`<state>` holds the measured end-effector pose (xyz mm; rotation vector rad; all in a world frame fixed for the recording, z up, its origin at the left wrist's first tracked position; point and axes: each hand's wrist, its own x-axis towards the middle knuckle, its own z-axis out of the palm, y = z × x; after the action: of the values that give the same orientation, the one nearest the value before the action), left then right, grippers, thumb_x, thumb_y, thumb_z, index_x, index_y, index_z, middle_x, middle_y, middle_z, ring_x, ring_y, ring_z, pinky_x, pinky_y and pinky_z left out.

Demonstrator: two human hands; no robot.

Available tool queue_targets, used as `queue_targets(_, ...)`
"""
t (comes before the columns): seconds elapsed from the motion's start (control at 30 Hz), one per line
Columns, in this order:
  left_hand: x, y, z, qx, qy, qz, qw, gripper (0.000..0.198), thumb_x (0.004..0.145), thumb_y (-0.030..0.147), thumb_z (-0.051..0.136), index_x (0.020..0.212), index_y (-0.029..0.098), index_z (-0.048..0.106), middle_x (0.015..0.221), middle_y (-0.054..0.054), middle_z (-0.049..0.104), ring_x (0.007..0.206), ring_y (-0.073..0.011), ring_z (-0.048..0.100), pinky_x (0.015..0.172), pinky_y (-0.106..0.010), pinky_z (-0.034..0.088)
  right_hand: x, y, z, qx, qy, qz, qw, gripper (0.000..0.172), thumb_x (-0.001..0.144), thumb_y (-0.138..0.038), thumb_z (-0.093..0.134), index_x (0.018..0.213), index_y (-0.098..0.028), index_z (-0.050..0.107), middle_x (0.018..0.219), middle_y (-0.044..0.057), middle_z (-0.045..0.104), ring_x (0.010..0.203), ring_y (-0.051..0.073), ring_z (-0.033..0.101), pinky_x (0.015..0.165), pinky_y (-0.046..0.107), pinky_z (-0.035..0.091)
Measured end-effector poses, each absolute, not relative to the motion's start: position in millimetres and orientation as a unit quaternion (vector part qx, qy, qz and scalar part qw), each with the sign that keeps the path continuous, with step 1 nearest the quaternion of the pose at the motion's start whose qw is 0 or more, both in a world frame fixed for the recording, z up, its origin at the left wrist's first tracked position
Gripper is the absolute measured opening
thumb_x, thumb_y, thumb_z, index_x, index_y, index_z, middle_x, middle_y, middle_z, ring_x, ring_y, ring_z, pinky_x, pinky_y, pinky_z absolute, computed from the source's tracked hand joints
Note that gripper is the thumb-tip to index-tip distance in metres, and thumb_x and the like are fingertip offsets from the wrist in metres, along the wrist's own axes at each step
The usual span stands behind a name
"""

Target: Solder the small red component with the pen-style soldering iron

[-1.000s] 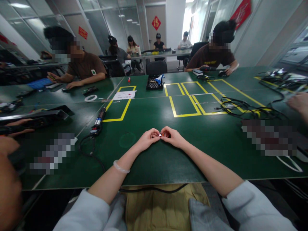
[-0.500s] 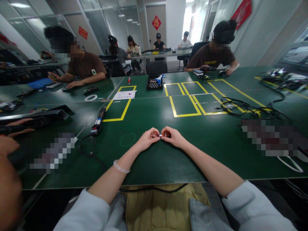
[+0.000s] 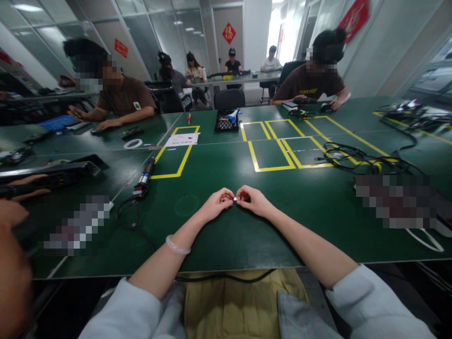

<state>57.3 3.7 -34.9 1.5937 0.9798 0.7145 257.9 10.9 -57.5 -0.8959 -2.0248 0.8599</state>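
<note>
Both of my hands meet just above the green table (image 3: pixel 226 240), fingertips almost touching. Between them is a tiny part with a bright metallic face and a bit of orange-red (image 3: pixel 236 199); its kind is too small to make out. The thumb and fingers of my left hand (image 3: pixel 219 203) pinch its left side. From the other side, my right hand (image 3: pixel 254 200) pinches it with thumb and curled forefinger. Most of the part is hidden by my fingertips.
A cylindrical tool with a cord (image 3: pixel 144 176) lies to the left. Ahead are a black tray (image 3: pixel 226 123), a paper sheet (image 3: pixel 182 139) and a white ring (image 3: pixel 133 144). Tangled black cables (image 3: pixel 348 153) lie right. Co-workers sit across; another person's arm (image 3: pixel 14 263) is at left.
My hands stay in the same place, still pinching the small part. Its bright face shows at a very slightly different angle. Nothing else has visibly moved.
</note>
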Motion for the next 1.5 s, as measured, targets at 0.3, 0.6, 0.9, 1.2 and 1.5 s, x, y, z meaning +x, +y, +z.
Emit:
queue_targets(0.3,56.4,3.8,-36.7,0.678,0.409,0.299,0.533,0.026,0.077,0.030,0.065,0.095,0.014,0.054,0.082,0.000,0.056,0.068,-0.0080,0.051,0.063,-0.021,0.040,257.8,10.4,-58.3,-0.358,-0.811,0.295,0.358,0.013,0.080,-0.019,0.061,0.093,-0.018,0.058,0.084,0.001,0.060,0.071,0.013,0.056,0.067,0.025,0.045)
queue_targets(0.6,55.9,3.9,-36.9,0.678,0.406,0.300,0.535,0.027,0.077,0.031,0.066,0.094,0.014,0.054,0.084,-0.001,0.058,0.069,-0.0083,0.053,0.064,-0.022,0.042,258.1,10.5,-58.1,-0.362,-0.811,0.295,0.352,0.012,0.080,-0.019,0.061,0.092,-0.019,0.058,0.084,0.001,0.060,0.071,0.013,0.055,0.067,0.025,0.045)
queue_targets(0.9,28.9,14.9,-21.2,0.734,0.452,0.222,0.455,0.034,0.083,0.041,0.056,0.106,0.017,0.060,0.104,-0.007,0.063,0.091,-0.0180,0.060,0.079,-0.031,0.048,261.1,10.8,-57.1,-0.373,-0.800,0.312,0.352,0.013,0.081,-0.021,0.062,0.092,-0.018,0.057,0.080,0.000,0.060,0.069,0.012,0.055,0.067,0.024,0.045)
queue_targets(1.2,-139.1,62.1,-8.1,0.725,0.682,0.095,-0.004,0.064,0.078,0.041,0.061,0.132,0.009,0.045,0.140,-0.017,0.045,0.130,-0.0316,0.039,0.108,-0.044,0.031,260.9,11.4,-59.1,-0.378,-0.798,0.316,0.346,0.013,0.080,-0.021,0.062,0.091,-0.018,0.057,0.078,0.000,0.059,0.069,0.012,0.054,0.066,0.024,0.044)
queue_targets(1.5,-225.5,63.0,-7.0,0.623,0.781,-0.039,-0.002,0.061,0.073,0.039,0.067,0.125,0.013,0.049,0.116,-0.013,0.058,0.108,-0.0297,0.057,0.088,-0.034,0.045,261.4,11.0,-60.0,-0.382,-0.797,0.305,0.356,0.013,0.079,-0.020,0.063,0.091,-0.018,0.057,0.082,0.000,0.058,0.069,0.012,0.054,0.067,0.024,0.044)
